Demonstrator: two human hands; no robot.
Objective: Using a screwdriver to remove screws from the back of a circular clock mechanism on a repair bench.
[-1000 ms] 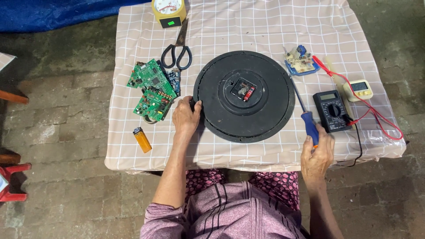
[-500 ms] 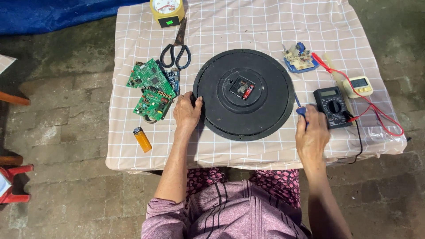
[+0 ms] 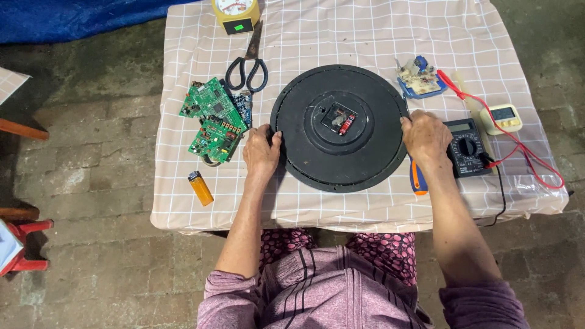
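A large black round clock (image 3: 317, 159) lies face down in the middle of the checked tablecloth (image 3: 341, 33). Its movement (image 3: 339, 118) sits in the centre with a small red battery in it. My left hand (image 3: 262, 151) grips the clock's left rim. My right hand (image 3: 425, 137) grips the right rim. A screwdriver with a blue and orange handle (image 3: 417, 181) lies on the cloth just under my right wrist, its shaft hidden by the hand.
A black multimeter (image 3: 468, 149) with red leads (image 3: 527, 149) lies right of my right hand, a yellow device (image 3: 501, 119) beyond it. Green circuit boards (image 3: 213, 119), black scissors (image 3: 247, 70) and an orange lighter (image 3: 200, 187) lie left. A small alarm clock (image 3: 236, 12) stands at the far edge.
My right hand moved up from the table's front edge with the screwdriver, set it down on the cloth and took hold of the clock's right rim. The left hand stayed on the left rim.
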